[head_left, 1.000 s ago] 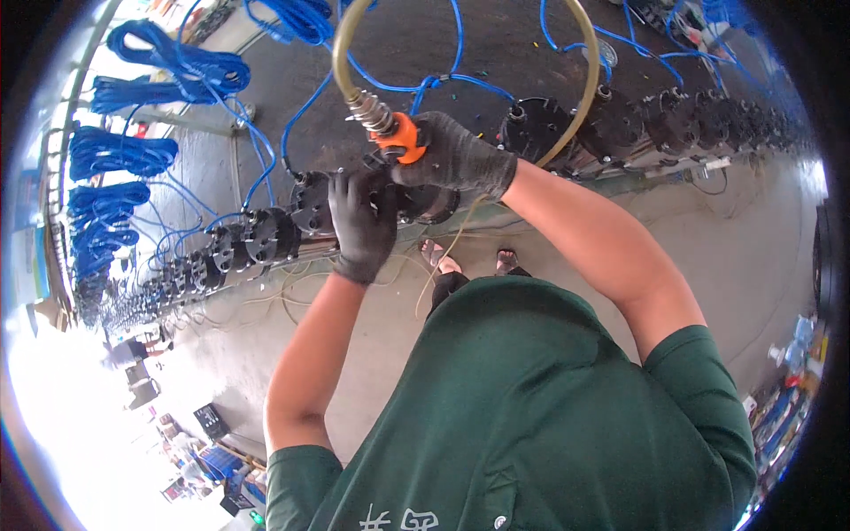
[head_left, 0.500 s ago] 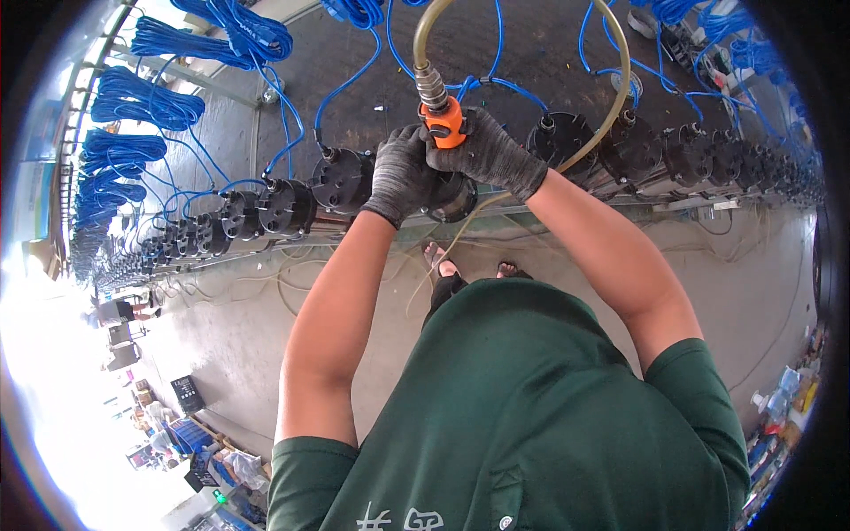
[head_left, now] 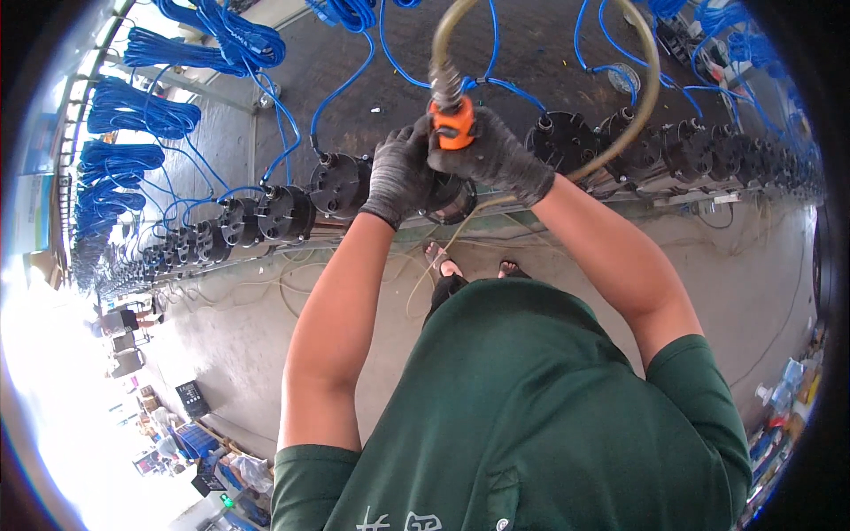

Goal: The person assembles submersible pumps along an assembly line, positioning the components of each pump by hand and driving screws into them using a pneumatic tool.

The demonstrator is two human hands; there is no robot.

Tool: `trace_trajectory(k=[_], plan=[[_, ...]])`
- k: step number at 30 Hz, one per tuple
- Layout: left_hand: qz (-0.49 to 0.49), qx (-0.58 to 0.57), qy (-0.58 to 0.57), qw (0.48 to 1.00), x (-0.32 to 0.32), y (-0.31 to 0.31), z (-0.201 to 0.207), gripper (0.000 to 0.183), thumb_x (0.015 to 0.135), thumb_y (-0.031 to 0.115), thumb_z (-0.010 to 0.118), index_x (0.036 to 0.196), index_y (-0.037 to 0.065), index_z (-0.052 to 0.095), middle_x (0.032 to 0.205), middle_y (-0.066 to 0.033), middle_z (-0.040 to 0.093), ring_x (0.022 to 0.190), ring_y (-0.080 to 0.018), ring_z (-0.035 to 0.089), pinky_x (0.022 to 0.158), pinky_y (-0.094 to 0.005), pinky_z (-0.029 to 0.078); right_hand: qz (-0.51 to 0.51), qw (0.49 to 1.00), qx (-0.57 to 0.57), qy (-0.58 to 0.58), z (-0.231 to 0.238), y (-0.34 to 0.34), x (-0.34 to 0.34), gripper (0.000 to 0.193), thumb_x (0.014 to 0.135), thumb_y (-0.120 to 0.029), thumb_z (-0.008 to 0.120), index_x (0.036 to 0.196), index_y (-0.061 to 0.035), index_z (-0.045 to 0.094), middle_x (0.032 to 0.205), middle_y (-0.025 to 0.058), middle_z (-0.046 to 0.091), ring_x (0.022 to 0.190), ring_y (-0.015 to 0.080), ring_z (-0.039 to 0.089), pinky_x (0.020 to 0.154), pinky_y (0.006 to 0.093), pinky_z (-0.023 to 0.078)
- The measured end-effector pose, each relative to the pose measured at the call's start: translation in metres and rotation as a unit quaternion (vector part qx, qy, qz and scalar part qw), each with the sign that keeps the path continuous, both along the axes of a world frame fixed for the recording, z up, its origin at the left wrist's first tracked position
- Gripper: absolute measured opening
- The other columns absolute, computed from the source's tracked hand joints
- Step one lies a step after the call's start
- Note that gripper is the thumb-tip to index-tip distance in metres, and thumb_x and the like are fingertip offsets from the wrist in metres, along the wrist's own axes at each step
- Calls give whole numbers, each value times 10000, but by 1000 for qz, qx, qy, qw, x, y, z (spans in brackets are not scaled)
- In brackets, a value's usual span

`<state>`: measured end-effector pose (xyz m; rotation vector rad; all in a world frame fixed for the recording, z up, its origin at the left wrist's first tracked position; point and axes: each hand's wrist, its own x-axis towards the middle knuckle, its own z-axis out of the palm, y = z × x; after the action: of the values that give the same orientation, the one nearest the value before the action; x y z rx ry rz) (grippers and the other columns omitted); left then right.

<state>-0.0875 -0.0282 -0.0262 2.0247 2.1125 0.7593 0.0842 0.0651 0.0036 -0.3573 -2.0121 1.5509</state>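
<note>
Shirt (head_left: 531, 398): we look down over green cloth, nearest to us.
Right hand (head_left: 500, 159): gloved in grey, and we see its fingers closed around the orange tool (head_left: 454, 126).
Left hand (head_left: 398, 173): gloved too, fingers bent over, just beside the right; whether they grip, we can't tell.
Tool: upper middle of our view, above the black unit (head_left: 453, 202) that the gloves partly hide.
Hose (head_left: 652, 75): looping from the tool's metal fitting, out to our right and down behind the right wrist.
Row: we've got more black drums (head_left: 339, 184) either side, along the bench (head_left: 540, 53) edge.
Cables (head_left: 146, 111): blue, bundled at upper left.
Floor (head_left: 239, 354): grey, thin tubes trailing across it.
</note>
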Motion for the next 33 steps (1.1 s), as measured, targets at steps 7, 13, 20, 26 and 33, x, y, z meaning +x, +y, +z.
trace_trajectory(k=[7,13,20,26,33], plan=[[32,-57,22,998,-8,43,7,213,969,208,605,1127,69,637,1091,-192,678,1055,-407,630,934,-483,493,-57,936,-317,144,15,22,76,489,767,-161,790,1202,-38,605,884,82,686,756,203,679,690,324,557],[-29,-143,15,989,-56,110,-12,588,755,359,786,1273,133,626,1379,-159,584,1265,-379,565,1029,-453,500,-72,915,-353,182,-42,48,121,438,810,-158,801,1168,-48,575,875,103,691,795,248,708,736,382,600],[-88,-107,224,965,-134,158,-45,480,859,308,682,1299,122,634,1403,-187,574,1253,-370,591,1065,-450,478,-83,929,-318,170,-30,36,111,416,794,-138,801,1153,-20,629,896,103,715,811,228,711,762,370,594],[-13,-184,-162,969,-169,190,-69,314,979,299,612,1163,59,694,1074,-99,710,948,-201,646,879,-333,504,-83,935,-304,162,-28,32,111,493,766,-115,828,1198,-2,618,928,78,708,854,202,709,785,353,594],[81,-278,-223,931,-127,206,-53,315,997,294,532,1209,137,704,1226,-177,677,1119,-339,649,963,-411,494,-103,940,-265,191,-45,38,118,490,773,-136,841,1197,-25,623,951,68,692,854,209,711,778,354,600]])
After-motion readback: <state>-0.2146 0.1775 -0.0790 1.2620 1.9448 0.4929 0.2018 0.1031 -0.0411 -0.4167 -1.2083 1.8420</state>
